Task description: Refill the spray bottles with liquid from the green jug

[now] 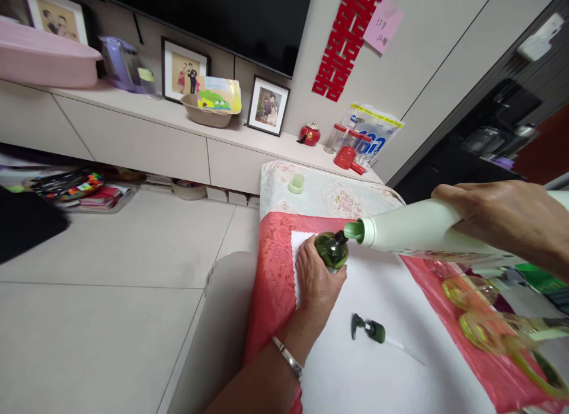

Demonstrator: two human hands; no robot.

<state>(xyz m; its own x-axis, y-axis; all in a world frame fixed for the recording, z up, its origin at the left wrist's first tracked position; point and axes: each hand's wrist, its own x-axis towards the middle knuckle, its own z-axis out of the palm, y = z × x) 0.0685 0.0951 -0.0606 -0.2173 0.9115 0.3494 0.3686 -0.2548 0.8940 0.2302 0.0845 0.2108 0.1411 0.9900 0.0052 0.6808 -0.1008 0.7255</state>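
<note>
My left hand (316, 271) is wrapped round a dark green, see-through bottle (329, 251) that stands on a white sheet. In my right hand (502, 215) is a large pale green jug (413, 227), tipped nearly level by its handle. Its green spout meets the black neck of the small bottle; whether liquid is running cannot be made out. A dark green pump head (376, 331) with a thin clear tube lies on the white sheet, nearer to me. Toward the back of the table sits a light green cap (296, 184).
A red cloth (275, 271) edges the white sheet (355, 378). Yellowish clear containers (471, 292) stand at the right. Behind the table, a low cabinet (160, 141) carries framed pictures (269, 105), a small red pot (309, 134) and red-lidded jars (335, 138).
</note>
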